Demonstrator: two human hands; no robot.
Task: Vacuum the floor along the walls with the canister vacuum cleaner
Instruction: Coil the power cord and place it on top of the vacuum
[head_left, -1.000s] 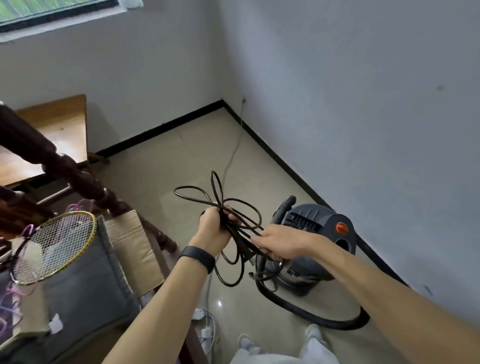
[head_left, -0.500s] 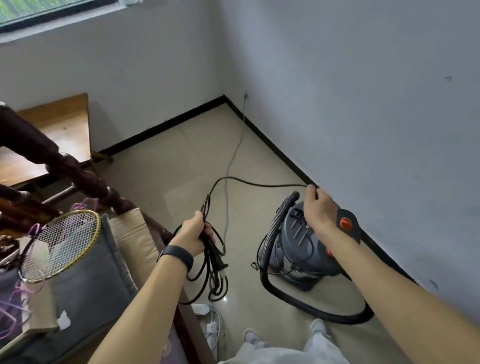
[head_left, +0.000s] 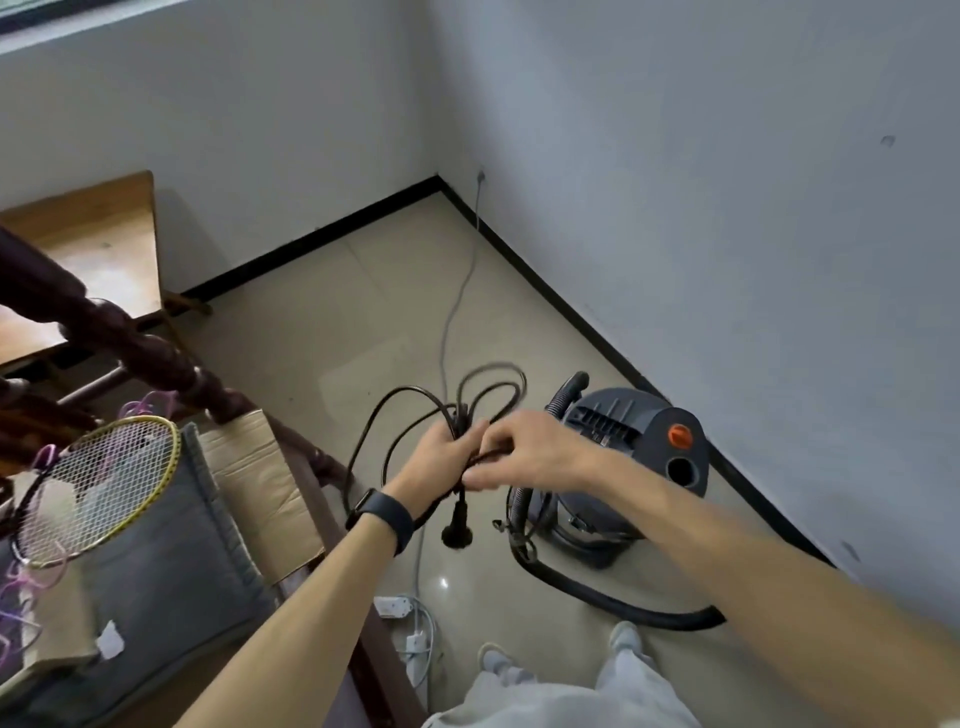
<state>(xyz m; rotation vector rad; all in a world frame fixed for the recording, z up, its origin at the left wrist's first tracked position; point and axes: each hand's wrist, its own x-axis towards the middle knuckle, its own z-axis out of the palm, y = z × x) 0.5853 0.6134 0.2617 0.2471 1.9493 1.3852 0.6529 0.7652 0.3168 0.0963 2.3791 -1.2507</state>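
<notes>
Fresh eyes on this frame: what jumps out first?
The left hand and right hand hold a tangled black cord mid-frame, its plug dangling below. A grey vacuum with an orange knob sits by the right wall, its hose looping across the floor. A racket lies at left.

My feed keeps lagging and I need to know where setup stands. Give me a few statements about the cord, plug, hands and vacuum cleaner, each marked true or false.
1. The left hand grips the bundled cord. True.
2. The plug is pushed into the power strip. False: it hangs free below the left hand.
3. The vacuum cleaner stands on the floor close to the wall. True.
4. The right hand rests on the vacuum cleaner. False: it pinches the cord beside the left hand.
</notes>
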